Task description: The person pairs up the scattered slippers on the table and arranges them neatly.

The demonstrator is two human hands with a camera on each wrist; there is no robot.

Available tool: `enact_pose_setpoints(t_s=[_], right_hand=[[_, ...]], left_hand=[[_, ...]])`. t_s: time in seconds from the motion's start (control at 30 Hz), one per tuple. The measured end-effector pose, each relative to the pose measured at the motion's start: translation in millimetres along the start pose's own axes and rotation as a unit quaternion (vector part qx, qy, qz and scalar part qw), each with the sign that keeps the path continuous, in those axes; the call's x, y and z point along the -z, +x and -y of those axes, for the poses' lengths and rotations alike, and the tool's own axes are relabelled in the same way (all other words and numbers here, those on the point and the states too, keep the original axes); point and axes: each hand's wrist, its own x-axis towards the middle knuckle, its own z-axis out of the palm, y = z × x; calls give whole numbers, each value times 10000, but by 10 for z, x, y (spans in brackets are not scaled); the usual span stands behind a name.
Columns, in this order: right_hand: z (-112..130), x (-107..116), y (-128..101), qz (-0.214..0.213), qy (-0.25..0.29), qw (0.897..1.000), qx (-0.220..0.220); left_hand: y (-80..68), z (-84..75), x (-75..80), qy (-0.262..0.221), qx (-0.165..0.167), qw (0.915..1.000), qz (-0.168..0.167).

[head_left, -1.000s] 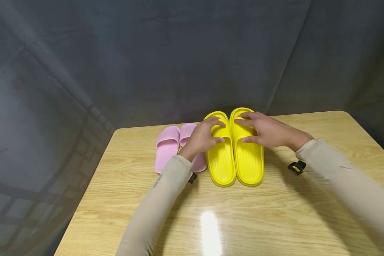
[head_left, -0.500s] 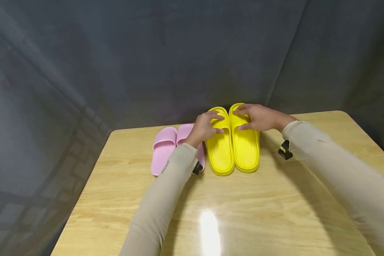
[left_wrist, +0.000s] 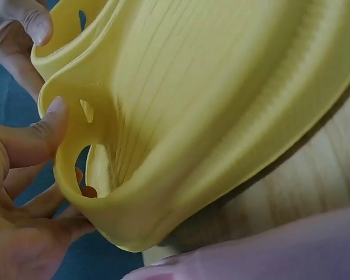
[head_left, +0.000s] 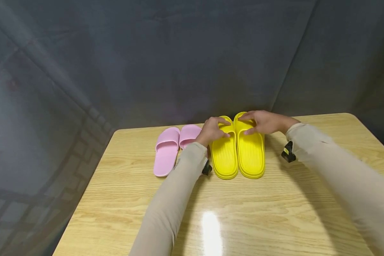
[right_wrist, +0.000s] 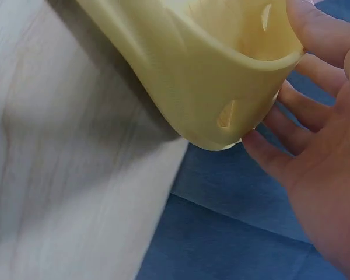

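Observation:
A pair of yellow slippers lies side by side at the back of the wooden table [head_left: 275, 206]. My left hand [head_left: 218, 129] grips the toe strap of the left yellow slipper [head_left: 224, 158]. In the left wrist view its thumb [left_wrist: 44, 131] presses the strap of this slipper [left_wrist: 210, 105], with fingers curled under the toe. My right hand [head_left: 256, 122] holds the toe end of the right yellow slipper [head_left: 251, 153]. The right wrist view shows this hand's fingers [right_wrist: 280, 146] cupped round that toe [right_wrist: 221, 70], which juts past the table's far edge.
A pair of pink slippers [head_left: 166, 151] lies just left of the yellow pair; my left forearm covers part of the nearer one [head_left: 188, 135]. A dark cloth backdrop [head_left: 179, 64] hangs right behind the table. Bare wood reaches to the near and right edges.
Both hands have slid the yellow pair away from me toward the table's far edge. The pink slippers have stayed where they were.

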Motion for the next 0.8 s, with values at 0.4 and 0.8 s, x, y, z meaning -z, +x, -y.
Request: enact_pose_setpoints(t_s=[0.4,0.8], right_hand=[[-137,-129,-45,289,776,9958,-390],[44,-322,-316,-792,-687,9945,4]], left_hand=[[-13,23,-3,-96,187,9980,594],[-417,-108,30,1367,-822,9852,621]])
